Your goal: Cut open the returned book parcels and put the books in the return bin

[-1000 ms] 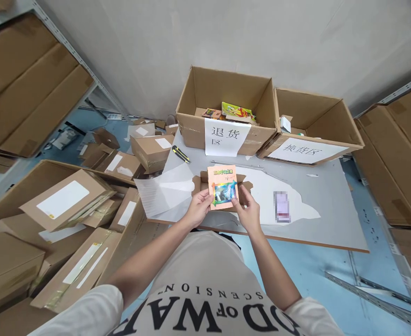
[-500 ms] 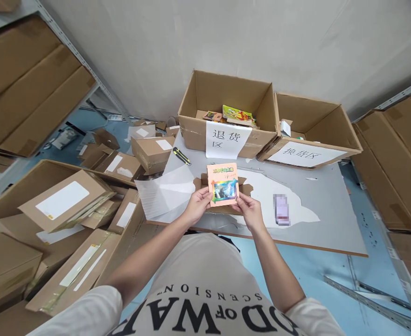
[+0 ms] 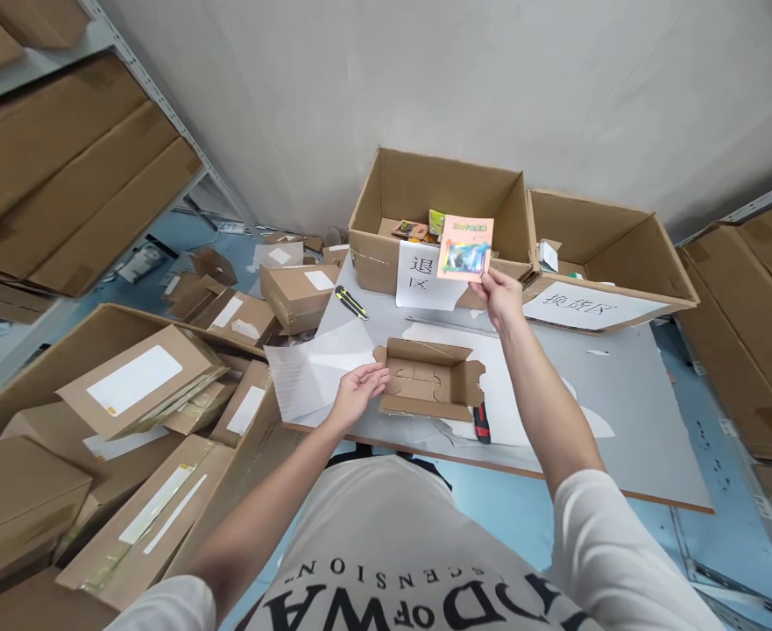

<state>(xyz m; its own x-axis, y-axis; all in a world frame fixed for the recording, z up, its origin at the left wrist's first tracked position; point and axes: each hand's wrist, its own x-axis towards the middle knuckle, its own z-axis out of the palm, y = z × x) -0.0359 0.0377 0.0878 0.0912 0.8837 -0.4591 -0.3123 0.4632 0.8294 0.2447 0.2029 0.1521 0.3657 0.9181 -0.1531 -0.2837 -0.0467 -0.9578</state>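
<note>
My right hand [image 3: 502, 296] is stretched forward and grips a thin pink booklet [image 3: 465, 248] by its lower edge. The booklet hangs in the air in front of the left big cardboard box [image 3: 386, 250], which bears a white paper label and has a few colourful books inside. My left hand [image 3: 357, 389] rests with loose fingers on the left edge of a small opened cardboard mailer [image 3: 429, 379] lying on the grey table [image 3: 622, 412].
A second labelled big box [image 3: 648, 289] stands to the right. A yellow-black utility knife [image 3: 350, 302] and a red-black one [image 3: 481, 422] lie on the table, with white sheets [image 3: 313, 372]. Many sealed parcels [image 3: 129, 386] pile up at left; shelves with cartons flank both sides.
My left hand let go of the booklet and dropped to the mailer's edge. My right hand carried the booklet up and forward toward the left big box. The view shifted slightly.
</note>
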